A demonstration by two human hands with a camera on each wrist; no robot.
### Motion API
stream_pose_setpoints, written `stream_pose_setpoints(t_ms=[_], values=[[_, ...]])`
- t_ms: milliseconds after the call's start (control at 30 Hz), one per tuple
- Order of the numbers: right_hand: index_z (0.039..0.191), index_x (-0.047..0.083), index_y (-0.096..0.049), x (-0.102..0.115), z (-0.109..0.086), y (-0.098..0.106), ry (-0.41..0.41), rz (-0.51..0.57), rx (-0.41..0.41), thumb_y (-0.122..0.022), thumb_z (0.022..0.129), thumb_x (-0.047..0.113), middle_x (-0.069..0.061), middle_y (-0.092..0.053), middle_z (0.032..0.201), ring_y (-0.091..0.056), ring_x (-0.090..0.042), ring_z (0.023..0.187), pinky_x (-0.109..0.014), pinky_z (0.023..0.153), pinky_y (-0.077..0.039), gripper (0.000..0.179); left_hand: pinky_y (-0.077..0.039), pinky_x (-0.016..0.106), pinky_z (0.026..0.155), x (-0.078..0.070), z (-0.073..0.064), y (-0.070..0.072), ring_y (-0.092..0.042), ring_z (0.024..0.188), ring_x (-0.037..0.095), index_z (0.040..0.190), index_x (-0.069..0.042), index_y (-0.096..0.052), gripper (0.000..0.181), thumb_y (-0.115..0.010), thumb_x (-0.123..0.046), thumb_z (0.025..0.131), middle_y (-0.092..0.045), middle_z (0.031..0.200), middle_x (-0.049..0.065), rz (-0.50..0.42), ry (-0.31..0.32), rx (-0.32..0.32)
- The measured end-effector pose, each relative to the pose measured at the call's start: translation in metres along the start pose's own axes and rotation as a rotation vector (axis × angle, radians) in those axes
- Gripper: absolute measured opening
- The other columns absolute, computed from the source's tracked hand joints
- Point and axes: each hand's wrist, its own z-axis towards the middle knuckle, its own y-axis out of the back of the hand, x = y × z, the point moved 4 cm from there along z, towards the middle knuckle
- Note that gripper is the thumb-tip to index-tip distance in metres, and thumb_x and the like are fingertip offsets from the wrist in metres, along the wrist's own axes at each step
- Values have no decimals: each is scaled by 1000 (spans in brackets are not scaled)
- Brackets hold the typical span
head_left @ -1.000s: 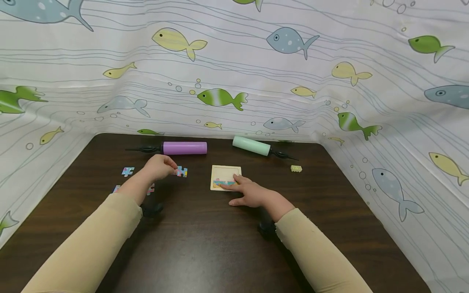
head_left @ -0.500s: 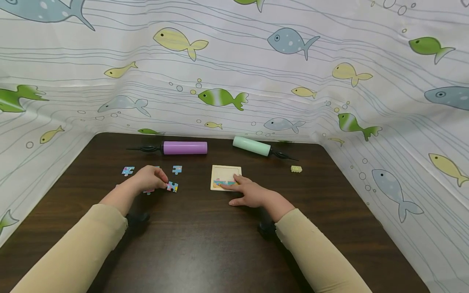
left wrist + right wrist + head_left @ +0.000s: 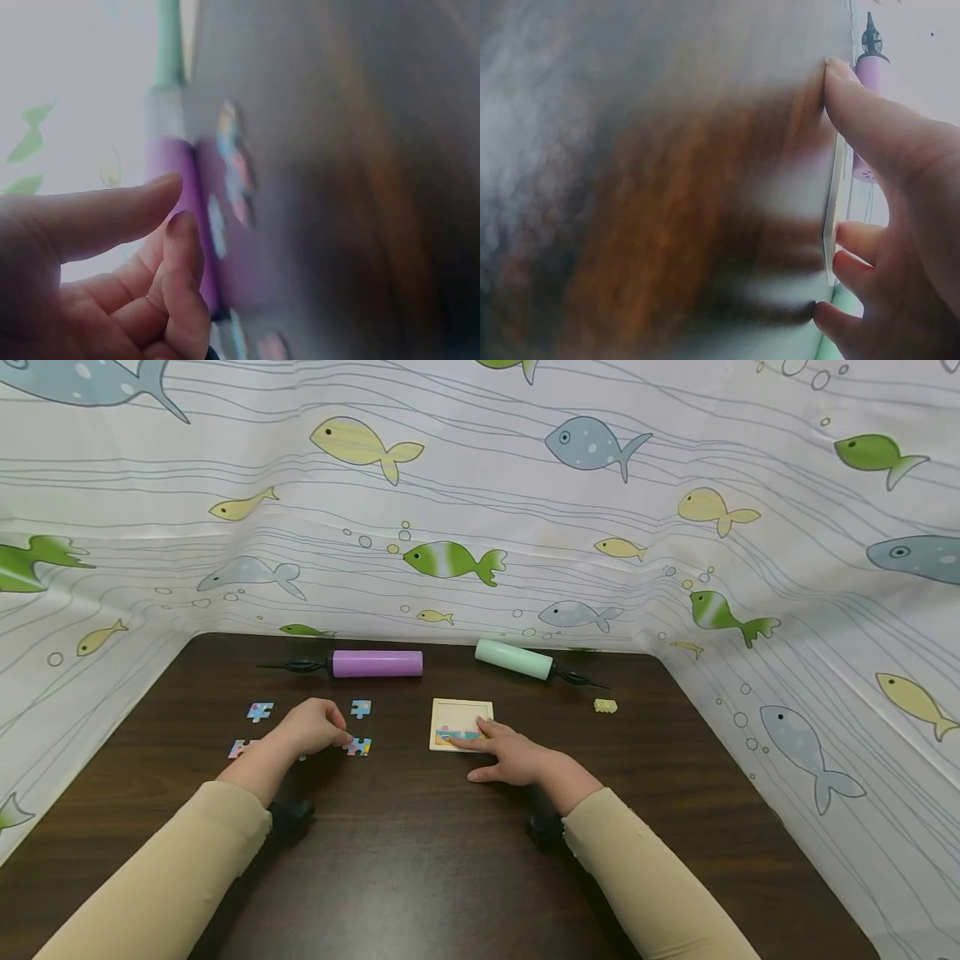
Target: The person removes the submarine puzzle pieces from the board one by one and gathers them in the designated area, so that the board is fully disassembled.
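My left hand (image 3: 311, 727) is low over the table, its fingertips right at the left edge of a jigsaw puzzle piece (image 3: 358, 747). In the left wrist view the thumb and forefinger are slightly apart with nothing between them, and that piece (image 3: 238, 165) lies beyond the tips. Fingers spread, my right hand (image 3: 513, 752) rests on the lower right corner of a small wooden puzzle tray (image 3: 462, 708). A strip of coloured pieces (image 3: 450, 737) fills the tray's lower edge, partly covered by the fingers.
More puzzle pieces lie at the left, including one at the back (image 3: 361, 708) and one at the far left (image 3: 260, 712). A purple hand pump (image 3: 377, 664) and a mint-green pump (image 3: 513, 659) lie along the back. A small yellow block (image 3: 605, 706) is at the right.
My left hand has brought a puzzle piece from the back row toward the front, where it now lies level and the fingers have loosened. My right hand has stayed on the tray.
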Motion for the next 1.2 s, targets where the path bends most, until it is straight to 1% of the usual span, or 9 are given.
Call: stream_pose_setpoints(t_ms=[133, 200, 267, 400, 567, 667, 800, 1000, 1200], values=[[152, 42, -33, -1, 0, 0, 0, -6, 2, -66, 92, 44, -14, -9, 163, -7, -30, 148, -51, 114, -19, 68, -41, 35, 60, -22, 4, -8, -51, 70, 23, 85, -4, -60, 16, -74, -13, 85, -58, 79, 8, -10, -70, -19], [152, 43, -33, -1, 1, 0, 0, -4, 4, -66, 92, 44, -14, -10, 163, -8, -30, 148, -51, 114, -19, 68, -43, 36, 61, -35, 9, -15, -53, 70, 23, 86, -5, -62, 14, -74, -13, 85, -60, 81, 8, -11, -100, -20], [152, 43, -33, -1, 1, 0, 1, 0, 3, -66, 92, 44, -14, -10, 163, -8, -30, 148, -51, 114, -19, 68, -45, 37, 64, -47, 15, -23, -54, 73, 23, 87, -6, -65, 13, -75, -13, 84, -62, 83, 7, 3, -117, -25], [151, 43, -34, -2, 2, 0, -4, 13, 1, -67, 92, 44, -14, -10, 163, -8, -31, 148, -52, 113, -20, 68, -46, 39, 70, -71, 30, -41, -57, 80, 23, 93, -7, -68, 14, -77, -13, 83, -65, 89, 5, 36, -130, -14], [151, 43, -35, -3, 3, -1, 1, 16, -3, -66, 92, 44, -13, -9, 163, -8, -30, 148, -53, 113, -21, 67, -46, 42, 76, -89, 47, -67, -57, 85, 24, 104, -10, -69, 25, -79, -15, 81, -65, 100, 5, 128, -112, 9], [152, 40, -36, -3, 2, -1, 17, 14, -9, -66, 92, 42, -13, -9, 163, -7, -30, 148, -52, 113, -20, 67, -44, 43, 78, -96, 52, -77, -56, 84, 25, 106, -12, -68, 28, -79, -18, 81, -64, 99, 6, 178, -82, 25], [152, 39, -36, -2, 0, -1, 30, 16, -15, -66, 93, 42, -14, -9, 163, -6, -31, 148, -52, 113, -20, 67, -43, 40, 74, -100, 56, -85, -55, 79, 25, 102, -12, -65, 27, -78, -17, 79, -62, 91, 5, 208, -63, 49], [152, 40, -35, -2, 0, -1, 24, 16, -16, -66, 93, 42, -14, -8, 163, -6, -31, 149, -52, 113, -20, 67, -41, 39, 72, -98, 60, -88, -54, 77, 24, 94, -12, -61, 24, -79, -16, 79, -60, 87, 4, 214, -56, 64], [153, 39, -34, -5, 1, -2, 39, 18, -12, -65, 93, 43, -11, -8, 164, -6, -30, 149, -53, 113, -19, 67, -41, 40, 74, -96, 61, -89, -53, 80, 26, 97, -10, -59, 25, -78, -15, 80, -60, 90, 6, 198, -37, 70]])
